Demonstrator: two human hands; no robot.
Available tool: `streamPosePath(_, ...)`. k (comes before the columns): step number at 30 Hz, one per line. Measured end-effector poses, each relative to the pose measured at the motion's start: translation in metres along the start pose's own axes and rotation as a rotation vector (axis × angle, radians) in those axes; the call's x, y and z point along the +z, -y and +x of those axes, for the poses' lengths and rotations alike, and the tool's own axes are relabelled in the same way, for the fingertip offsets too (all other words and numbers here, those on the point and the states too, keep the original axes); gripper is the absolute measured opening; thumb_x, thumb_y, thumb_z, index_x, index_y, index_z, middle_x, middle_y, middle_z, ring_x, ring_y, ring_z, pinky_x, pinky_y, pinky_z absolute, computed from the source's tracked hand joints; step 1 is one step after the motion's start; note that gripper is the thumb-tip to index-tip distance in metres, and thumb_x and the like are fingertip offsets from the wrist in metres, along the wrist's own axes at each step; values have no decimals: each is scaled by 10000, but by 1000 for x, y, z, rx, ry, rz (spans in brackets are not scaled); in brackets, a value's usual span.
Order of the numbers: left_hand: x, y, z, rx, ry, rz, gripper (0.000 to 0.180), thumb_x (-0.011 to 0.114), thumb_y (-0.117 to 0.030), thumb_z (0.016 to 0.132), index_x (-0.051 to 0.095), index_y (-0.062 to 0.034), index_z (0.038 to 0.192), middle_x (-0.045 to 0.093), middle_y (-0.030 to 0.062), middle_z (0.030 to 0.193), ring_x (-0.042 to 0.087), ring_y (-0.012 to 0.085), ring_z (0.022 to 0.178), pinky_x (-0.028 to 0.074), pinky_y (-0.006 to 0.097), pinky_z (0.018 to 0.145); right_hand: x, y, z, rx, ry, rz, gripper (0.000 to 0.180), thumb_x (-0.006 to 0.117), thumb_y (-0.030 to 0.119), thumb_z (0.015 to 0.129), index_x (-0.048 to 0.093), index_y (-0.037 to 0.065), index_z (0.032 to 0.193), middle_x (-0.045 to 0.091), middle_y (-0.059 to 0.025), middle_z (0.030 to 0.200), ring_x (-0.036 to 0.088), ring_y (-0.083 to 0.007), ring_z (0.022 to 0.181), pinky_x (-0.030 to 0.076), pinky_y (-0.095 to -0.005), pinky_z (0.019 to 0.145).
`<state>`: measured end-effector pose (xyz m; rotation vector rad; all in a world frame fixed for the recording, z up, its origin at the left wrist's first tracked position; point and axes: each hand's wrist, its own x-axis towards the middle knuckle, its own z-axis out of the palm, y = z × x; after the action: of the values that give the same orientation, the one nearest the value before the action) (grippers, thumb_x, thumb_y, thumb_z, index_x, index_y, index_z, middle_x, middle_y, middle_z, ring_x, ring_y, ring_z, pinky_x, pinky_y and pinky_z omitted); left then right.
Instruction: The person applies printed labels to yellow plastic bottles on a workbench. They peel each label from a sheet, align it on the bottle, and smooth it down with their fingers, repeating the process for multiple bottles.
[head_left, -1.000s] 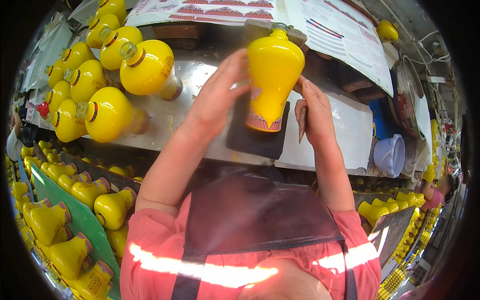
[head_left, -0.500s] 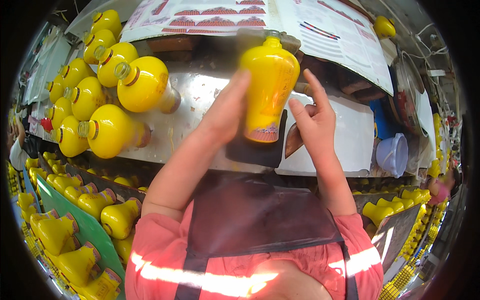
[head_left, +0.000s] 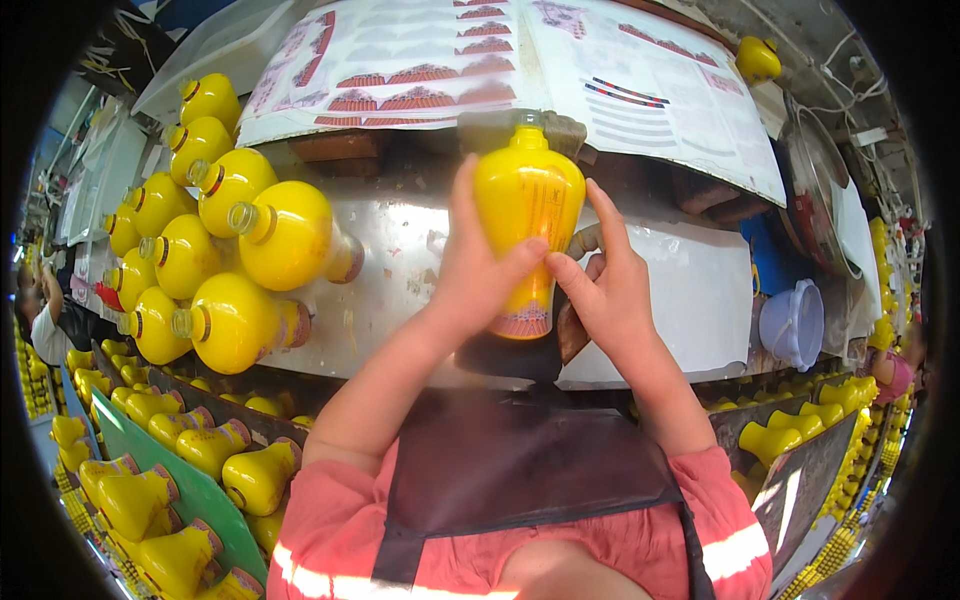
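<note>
A glossy yellow bottle with a clear glass neck lies in front of me, its neck pointing away and its patterned base toward me. My left hand grips its left side, the thumb laid across the front. On the right side, my right hand has its thumb against the lower body and its fingers along the edge. The two thumb tips nearly meet over the printed face. Beneath the base a dark pad partly shows. The far undersides of the fingers are hidden by the bottle.
Several yellow bottles stand on the metal table at left. Sheets of printed decals cover a raised board beyond. A pale bucket sits at right beside white paper. Racks of yellow bottles flank me; other people appear at both rims.
My right hand has come in from beside the bottle and now touches it, thumb on its front. My left thumb has moved onto the front too. The whole view has shifted, placing the table lower.
</note>
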<state>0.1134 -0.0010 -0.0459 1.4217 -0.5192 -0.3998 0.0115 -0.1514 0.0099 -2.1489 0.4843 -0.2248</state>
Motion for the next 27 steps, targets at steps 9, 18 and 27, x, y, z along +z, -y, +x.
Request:
streamPosePath(9,-4,-2,-2,-26,103,-125,1009,656,-217,1008,-108,-119,1659,336,171,1594,377,282,1466,311,438,1218,4,3,1,-67,-30,-66,875,823,289,855,387,90,1587,660,-117,827,648,-276,636,523,-381,613)
streamPosePath(18,1,-5,-2,-51,48,-150,1066,706,-193,919,-55,-17,1643,359,239,1551,420,328,1437,365,442,1191,4,-7,3,-12,0,74,936,865,282,829,374,97,1604,611,-53,770,567,-150,564,469,-298,546)
streamPosePath(27,-1,-3,-3,-37,40,-98,1086,731,-267,917,-30,7,1641,349,260,1557,425,351,1437,357,449,1195,4,-11,4,-37,8,105,954,873,265,817,367,95,1608,599,-35,759,551,-126,561,458,-281,543)
